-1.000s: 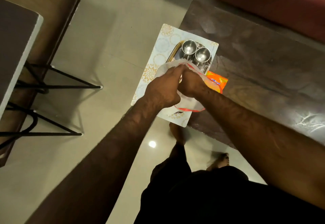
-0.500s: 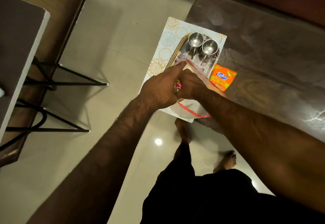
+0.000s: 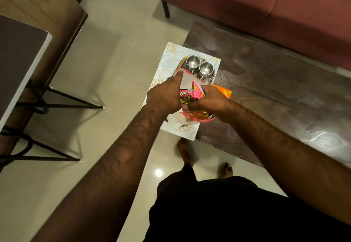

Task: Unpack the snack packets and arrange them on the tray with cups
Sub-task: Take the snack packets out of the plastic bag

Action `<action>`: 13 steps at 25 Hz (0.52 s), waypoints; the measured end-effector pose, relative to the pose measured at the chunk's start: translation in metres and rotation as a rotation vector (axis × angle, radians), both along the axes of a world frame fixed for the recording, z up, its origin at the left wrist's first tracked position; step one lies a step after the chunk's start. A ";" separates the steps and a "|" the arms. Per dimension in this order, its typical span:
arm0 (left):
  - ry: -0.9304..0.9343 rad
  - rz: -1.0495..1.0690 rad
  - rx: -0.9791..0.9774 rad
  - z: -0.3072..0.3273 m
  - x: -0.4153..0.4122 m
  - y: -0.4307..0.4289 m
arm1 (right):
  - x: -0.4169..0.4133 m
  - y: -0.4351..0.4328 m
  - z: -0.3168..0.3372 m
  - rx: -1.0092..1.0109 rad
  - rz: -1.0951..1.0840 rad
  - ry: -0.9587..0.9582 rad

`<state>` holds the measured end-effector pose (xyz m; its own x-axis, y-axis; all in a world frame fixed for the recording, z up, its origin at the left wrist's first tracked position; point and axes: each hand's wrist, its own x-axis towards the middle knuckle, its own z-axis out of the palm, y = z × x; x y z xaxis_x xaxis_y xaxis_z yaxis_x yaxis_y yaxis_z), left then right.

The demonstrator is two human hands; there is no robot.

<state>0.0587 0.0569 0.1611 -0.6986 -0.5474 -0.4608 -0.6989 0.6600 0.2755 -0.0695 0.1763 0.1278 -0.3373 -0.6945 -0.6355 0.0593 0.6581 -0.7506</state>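
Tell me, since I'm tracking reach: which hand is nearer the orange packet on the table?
Right. The right hand overlaps the orange packet's near edge; the left hand is farther left, beyond the pink packet.

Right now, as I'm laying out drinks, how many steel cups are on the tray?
2. One steel cup stands at the tray's far end; the other steel cup stands right beside it. The plastic bag may hide more.

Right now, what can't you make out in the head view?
- Tray: near half hidden by both hands and the white bag.
- Orange packet: mostly behind the right hand; label unreadable.
- Pink packet: lower part covered by the bag and fingers; only "Bingo" reads.
- Left hand: fingertips tucked into the bag.
- Bag contents: anything more inside is unseen.
- Feet: blurred.
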 end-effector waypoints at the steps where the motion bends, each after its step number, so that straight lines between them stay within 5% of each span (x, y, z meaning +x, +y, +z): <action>1: -0.020 0.016 0.009 0.000 0.001 -0.001 | -0.001 0.006 0.002 -0.040 -0.051 -0.027; 13: 0.002 0.115 -0.065 0.005 0.009 0.025 | -0.016 0.053 -0.003 -0.172 -0.431 -0.415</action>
<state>0.0676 0.0818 0.1663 -0.6304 -0.6527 -0.4203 -0.7705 0.5922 0.2361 -0.0854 0.2288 0.1246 -0.3592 -0.6552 -0.6646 0.6022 0.3814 -0.7014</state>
